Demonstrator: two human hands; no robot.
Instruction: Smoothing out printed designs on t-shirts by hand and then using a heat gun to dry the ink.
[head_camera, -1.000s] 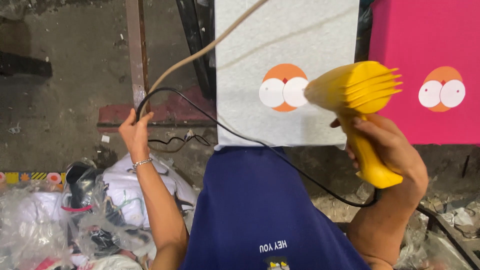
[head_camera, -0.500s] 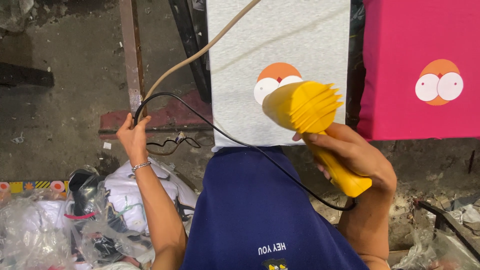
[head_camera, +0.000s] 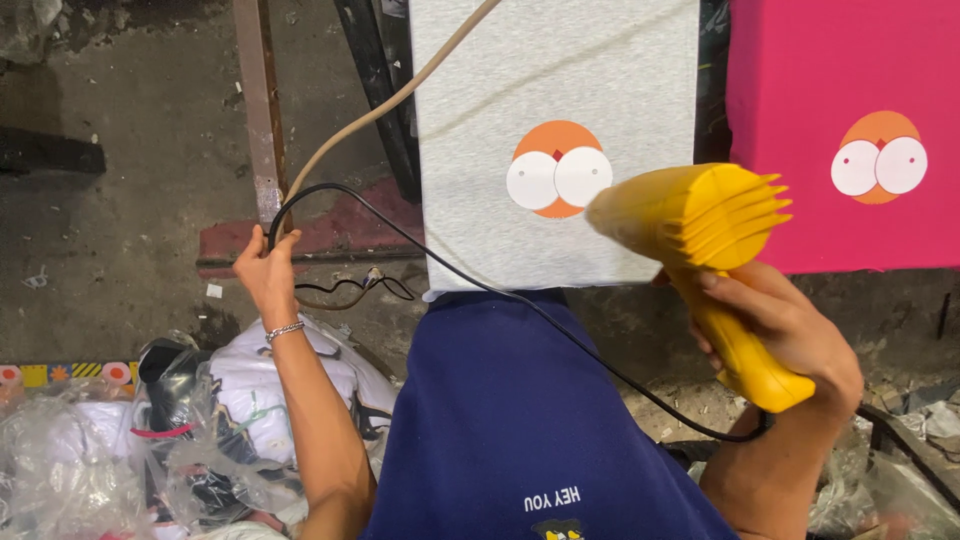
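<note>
Concrete floor (head_camera: 120, 250), dirty, scattered debris; work area cluttered. Right hand (head_camera: 790, 330) grip wrapped tight round handle of yellow heat gun (head_camera: 700, 225), nozzle aimed at orange-and-white print (head_camera: 558, 170) on grey fabric panel (head_camera: 560, 90), held close, not touching. Left hand (head_camera: 265, 275) grip pinching black cord (head_camera: 480, 290), lifted aside of panel. Step judged: heating print on grey panel. Pink panel (head_camera: 840, 70) with matching print alongside, right. Bagged garments (head_camera: 240, 400) on floor, lower left. Next move calls for steady nozzle distance, cord kept off fabric.

Yellow heat gun (head_camera: 710, 250) aimed leftward; black cord (head_camera: 480, 285) trailing
</note>
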